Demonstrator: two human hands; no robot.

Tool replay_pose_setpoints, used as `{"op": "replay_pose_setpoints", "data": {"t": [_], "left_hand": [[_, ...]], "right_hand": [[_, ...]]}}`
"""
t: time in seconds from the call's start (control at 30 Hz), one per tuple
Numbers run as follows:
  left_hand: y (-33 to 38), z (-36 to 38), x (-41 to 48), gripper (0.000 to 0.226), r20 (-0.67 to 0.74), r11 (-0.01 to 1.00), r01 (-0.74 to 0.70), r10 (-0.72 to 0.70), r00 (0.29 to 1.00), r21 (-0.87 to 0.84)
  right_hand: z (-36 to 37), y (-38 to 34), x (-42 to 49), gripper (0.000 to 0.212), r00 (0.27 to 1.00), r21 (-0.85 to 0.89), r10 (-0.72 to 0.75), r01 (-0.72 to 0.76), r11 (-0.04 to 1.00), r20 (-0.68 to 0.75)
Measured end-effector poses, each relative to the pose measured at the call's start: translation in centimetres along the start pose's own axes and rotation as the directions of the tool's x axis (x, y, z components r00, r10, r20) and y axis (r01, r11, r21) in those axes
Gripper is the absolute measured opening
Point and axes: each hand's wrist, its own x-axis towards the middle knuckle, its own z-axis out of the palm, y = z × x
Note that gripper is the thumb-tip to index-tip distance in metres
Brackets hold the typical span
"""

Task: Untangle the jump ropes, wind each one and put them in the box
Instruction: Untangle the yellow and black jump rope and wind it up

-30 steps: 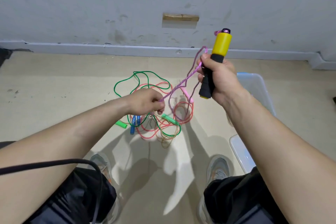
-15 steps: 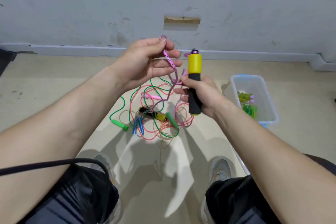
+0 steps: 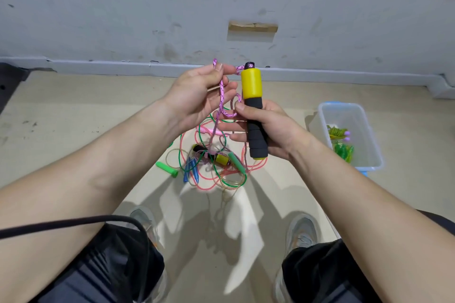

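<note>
1. The right hand [image 3: 268, 128] is gripping a jump-rope handle [image 3: 253, 110], fingers curled round its black foam part. The handle is standing upright, yellow end up, raised off the floor to the left of the box [image 3: 325, 109].
2. The left hand [image 3: 197, 96] is pinching the purple rope [image 3: 221, 93] between thumb and forefinger, its other fingers lying loosely spread. It is sitting just beside the handle, on the side away from the box.
3. The purple rope is running from the handle's cap across to the pinch, then hanging down between the hands towards the tangle [image 3: 214, 174].
4. The tangle is lying on the floor, left of the box and apart from it. Pink, green and clear cords are crossing there, with a green grip [image 3: 167, 169], blue grips [image 3: 190, 170] and a second yellow-and-black grip [image 3: 216, 157] among them.
5. The box is sitting on the floor, with wound green and yellow cords [image 3: 341, 141] lying inside.
6. A black cable [image 3: 73, 222] is crossing the left forearm.
</note>
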Motion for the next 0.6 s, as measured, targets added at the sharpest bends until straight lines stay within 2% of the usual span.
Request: {"op": "replay_pose_setpoints", "data": {"t": [0.13, 0.23, 0.3, 0.37, 0.47, 0.53, 0.6], "left_hand": [[-0.3, 0.3, 0.0, 0.019, -0.023, 1.000, -0.004, 0.004, 1.000, 0.007], [-0.4, 0.0, 0.0, 0.014, -0.070, 0.989, -0.020, 0.030, 0.997, 0.147], [-0.5, -0.3, 0.0, 0.012, -0.131, 0.953, 0.004, 0.037, 0.991, 0.303], [-0.5, -0.4, 0.1, 0.021, -0.188, 0.908, 0.029, 0.055, 0.981, 0.418], [-0.5, -0.8, 0.1, 0.039, -0.215, 0.865, 0.040, 0.080, 0.973, 0.500], [-0.9, -1.2, 0.2, 0.061, -0.111, 0.804, 0.089, -0.029, 0.993, 0.588], [-2.0, -1.7, 0.2, 0.083, 0.090, 0.730, 0.118, -0.239, 0.967, 0.674]], "right_hand": [[0.2, 0.1, 0.0, 0.010, 1.000, -0.024, -0.012, 0.013, 1.000, 0.021], [0.2, 0.2, 0.1, 0.006, 1.000, -0.013, -0.003, 0.004, 1.000, 0.029], [0.2, 0.2, 0.0, 0.007, 1.000, -0.030, -0.006, 0.007, 1.000, 0.031], [0.2, 0.2, 0.1, 0.009, 1.000, -0.054, -0.021, 0.022, 0.998, 0.013], [-0.2, -0.3, 0.2, 0.009, 0.995, -0.049, -0.076, 0.072, 0.996, -0.071], [-0.6, -0.9, 0.4, 0.006, 0.985, -0.010, -0.118, 0.118, 0.993, -0.128], [-1.0, -1.5, 0.4, 0.006, 0.972, 0.037, -0.161, 0.170, 0.985, -0.173]]}}
